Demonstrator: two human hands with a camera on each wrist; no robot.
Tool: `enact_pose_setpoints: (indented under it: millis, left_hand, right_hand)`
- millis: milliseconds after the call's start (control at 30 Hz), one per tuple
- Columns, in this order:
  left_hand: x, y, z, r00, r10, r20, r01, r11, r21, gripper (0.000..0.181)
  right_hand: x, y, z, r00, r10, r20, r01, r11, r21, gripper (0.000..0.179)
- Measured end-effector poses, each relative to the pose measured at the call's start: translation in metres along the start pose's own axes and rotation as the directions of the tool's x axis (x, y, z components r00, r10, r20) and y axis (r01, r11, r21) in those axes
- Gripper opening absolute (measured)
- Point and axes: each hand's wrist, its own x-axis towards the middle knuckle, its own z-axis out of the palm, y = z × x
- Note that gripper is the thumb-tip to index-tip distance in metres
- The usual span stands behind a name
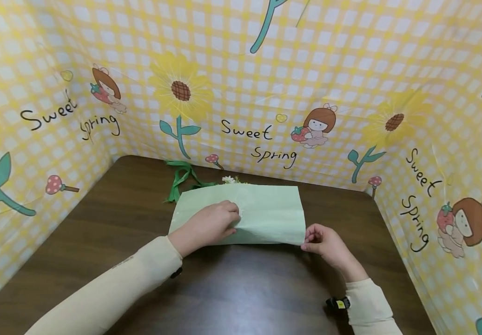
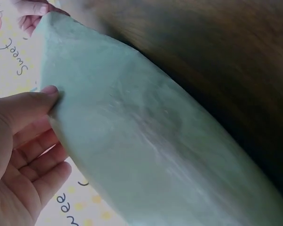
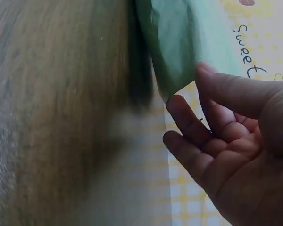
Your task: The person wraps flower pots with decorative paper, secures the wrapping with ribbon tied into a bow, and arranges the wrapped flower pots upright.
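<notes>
A sheet of pale green wrapping paper [image 1: 270, 209] stands raised over the middle of the dark table, its lower edge bowed. My left hand [image 1: 211, 221] reaches across its near side; the left wrist view shows thumb and fingers pinching an edge of the paper [image 2: 132, 117]. At the sheet's lower right corner, my right hand [image 1: 330, 246] pinches the paper between thumb and fingertips. The other right fingers are loosely curled, as the right wrist view shows. Small white flowers [image 1: 229, 179] peep over the top edge; whatever else lies behind the sheet is hidden.
A crumpled green ribbon [image 1: 179, 179] lies behind the sheet's left end, near the table's back edge. Yellow checked cloth [image 1: 249, 88] printed with flowers and figures walls the brown table [image 1: 228, 288] at the back and both sides.
</notes>
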Motion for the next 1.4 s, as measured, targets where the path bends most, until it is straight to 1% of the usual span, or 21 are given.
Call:
enact_pose_setpoints:
  millis: [67, 133, 200, 267, 300, 367, 400, 433, 500, 533, 567, 633, 700, 767, 833, 900, 967, 1033, 1167, 1300, 1400]
  left_hand:
    - [-0.002, -0.001, 0.000, 1.000, -0.001, 0.001, 0.001, 1.000, -0.002, 0.017]
    - [-0.002, -0.001, 0.000, 1.000, 0.002, 0.006, -0.002, 1.000, -0.005, 0.017]
    - [-0.002, -0.002, 0.000, 1.000, 0.005, 0.010, -0.005, 1.000, -0.001, 0.016]
    - [-0.003, -0.003, -0.001, 1.000, 0.002, 0.012, -0.002, 1.000, 0.006, 0.014]
    - [-0.003, -0.003, -0.002, 1.000, 0.000, 0.012, 0.000, 1.000, 0.007, 0.014]
    - [-0.003, -0.004, -0.003, 1.000, -0.003, 0.006, 0.003, 1.000, 0.012, 0.013]
    - [-0.003, -0.004, -0.004, 1.000, -0.004, 0.001, 0.004, 1.000, 0.015, 0.013]
    - [-0.002, -0.004, -0.004, 1.000, 0.001, -0.007, -0.001, 1.000, 0.014, 0.013]
    - [0.000, -0.004, -0.004, 1.000, 0.017, -0.026, -0.017, 1.000, 0.016, 0.013]
    - [0.002, -0.003, -0.003, 0.999, 0.026, -0.036, -0.025, 0.999, 0.024, 0.013]
    - [0.003, -0.002, -0.003, 0.998, 0.036, -0.048, -0.035, 0.999, 0.031, 0.013]
    - [0.005, 0.000, -0.001, 0.996, 0.056, -0.074, -0.053, 0.998, 0.042, 0.013]
    - [0.007, 0.004, 0.002, 0.993, 0.072, -0.095, -0.068, 0.996, 0.051, 0.013]
    - [0.007, 0.007, 0.005, 0.991, 0.081, -0.108, -0.075, 0.996, 0.058, 0.012]
    - [0.006, 0.009, 0.008, 0.990, 0.079, -0.117, -0.072, 0.996, 0.061, 0.013]
    - [0.005, 0.011, 0.012, 0.990, 0.069, -0.125, -0.062, 0.996, 0.059, 0.013]
    - [0.003, 0.011, 0.015, 0.989, 0.058, -0.134, -0.052, 0.998, 0.047, 0.014]
    - [0.002, 0.012, 0.016, 0.988, 0.047, -0.145, -0.044, 0.999, 0.025, 0.015]
    - [-0.001, 0.012, 0.016, 0.984, 0.011, -0.177, -0.018, 0.999, -0.033, 0.015]
    - [-0.008, 0.016, 0.017, 0.973, -0.075, -0.219, 0.058, 0.995, -0.084, 0.016]
    - [-0.015, 0.020, 0.019, 0.960, -0.135, -0.244, 0.118, 0.989, -0.084, 0.015]
  right_hand:
    - [0.001, -0.003, 0.001, 1.000, 0.022, -0.019, -0.022, 0.999, -0.031, 0.026]
    - [0.000, -0.007, 0.000, 0.999, 0.046, -0.012, -0.047, 0.997, -0.055, 0.026]
    - [0.000, -0.014, -0.002, 0.998, 0.058, -0.027, -0.061, 0.991, -0.121, 0.028]
    - [0.001, -0.028, -0.002, 0.995, 0.045, -0.088, -0.063, 0.974, -0.217, 0.027]
    - [0.002, -0.037, -0.002, 0.991, 0.023, -0.133, -0.058, 0.963, -0.264, 0.026]
    - [0.006, -0.059, 0.003, 0.969, -0.058, -0.240, -0.030, 0.937, -0.347, 0.025]
    - [0.009, -0.072, 0.007, 0.952, -0.113, -0.283, -0.002, 0.926, -0.377, 0.024]
    - [0.012, -0.085, 0.012, 0.936, -0.173, -0.307, 0.040, 0.918, -0.396, 0.023]
    - [0.020, -0.109, 0.026, 0.905, -0.296, -0.305, 0.142, 0.887, -0.439, 0.021]
    - [0.025, -0.119, 0.034, 0.895, -0.343, -0.284, 0.189, 0.870, -0.455, 0.019]
    - [0.030, -0.129, 0.043, 0.891, -0.378, -0.252, 0.230, 0.854, -0.468, 0.018]
    - [0.040, -0.142, 0.061, 0.894, -0.408, -0.186, 0.280, 0.832, -0.479, 0.017]
    - [0.052, -0.148, 0.077, 0.908, -0.395, -0.136, 0.289, 0.828, -0.481, 0.016]
    - [0.061, -0.148, 0.091, 0.926, -0.359, -0.118, 0.267, 0.843, -0.466, 0.016]
    - [0.069, -0.145, 0.100, 0.940, -0.319, -0.118, 0.236, 0.862, -0.449, 0.015]
    - [0.074, -0.141, 0.107, 0.953, -0.277, -0.122, 0.201, 0.882, -0.426, 0.014]
    - [0.078, -0.138, 0.112, 0.962, -0.242, -0.125, 0.171, 0.895, -0.412, 0.013]
    - [0.080, -0.136, 0.115, 0.964, -0.229, -0.132, 0.156, 0.897, -0.414, 0.012]
    - [0.081, -0.136, 0.119, 0.959, -0.237, -0.157, 0.149, 0.889, -0.433, 0.010]
    - [0.081, -0.138, 0.126, 0.957, -0.238, -0.166, 0.145, 0.888, -0.436, 0.009]
    - [0.079, -0.139, 0.133, 0.957, -0.231, -0.174, 0.135, 0.889, -0.438, 0.012]
